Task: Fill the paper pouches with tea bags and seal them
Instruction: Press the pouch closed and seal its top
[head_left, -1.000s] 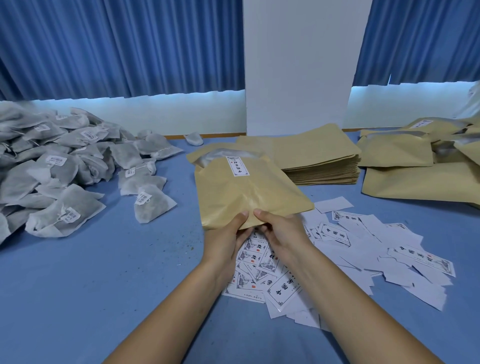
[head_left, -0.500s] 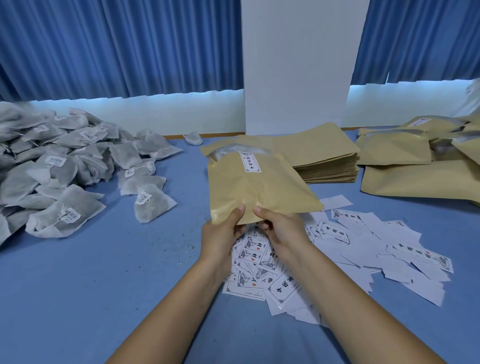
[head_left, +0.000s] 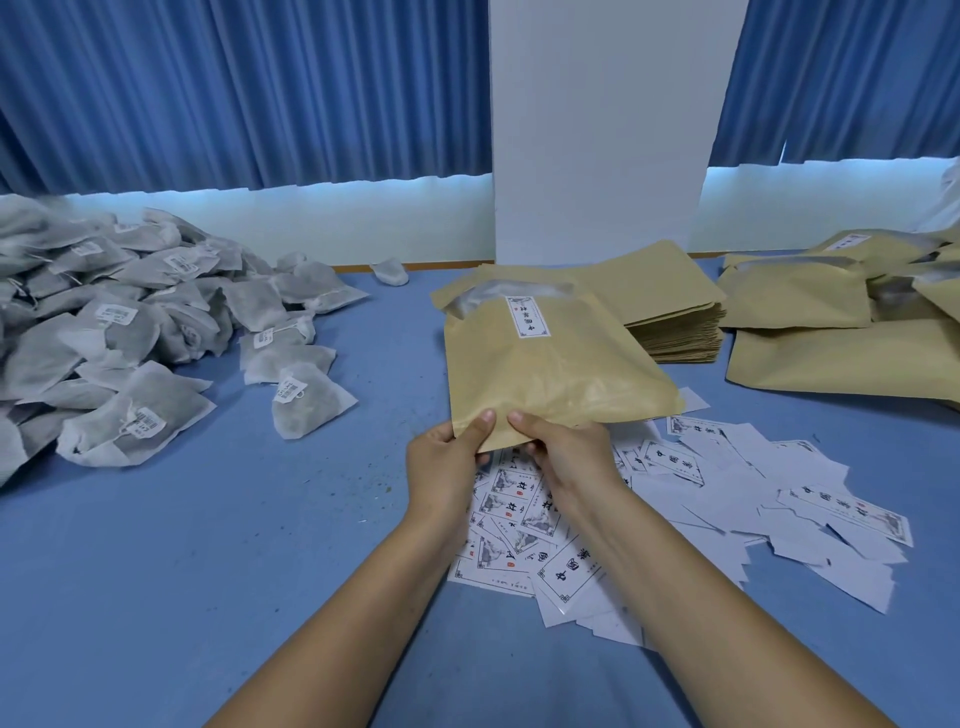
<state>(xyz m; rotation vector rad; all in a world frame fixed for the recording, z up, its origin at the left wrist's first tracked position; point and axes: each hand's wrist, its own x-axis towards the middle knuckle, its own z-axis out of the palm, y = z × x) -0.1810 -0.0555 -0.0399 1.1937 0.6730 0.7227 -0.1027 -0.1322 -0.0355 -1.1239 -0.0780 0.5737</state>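
A brown paper pouch (head_left: 545, 364) with a white label and a clear window near its far end is held above the blue table (head_left: 218, 545). My left hand (head_left: 447, 462) and my right hand (head_left: 563, 457) pinch its near edge side by side, thumbs on top. A big heap of grey tea bags (head_left: 119, 332) lies at the left. A flat stack of empty pouches (head_left: 660, 306) sits just behind the held one.
Loose white printed labels (head_left: 675, 499) are scattered under and to the right of my hands. More brown pouches (head_left: 841, 332) are piled at the far right. A white pillar (head_left: 597, 130) and blue curtains stand behind the table.
The pouch has shifted a little to the right and turned slightly, still held by both hands at its near edge.
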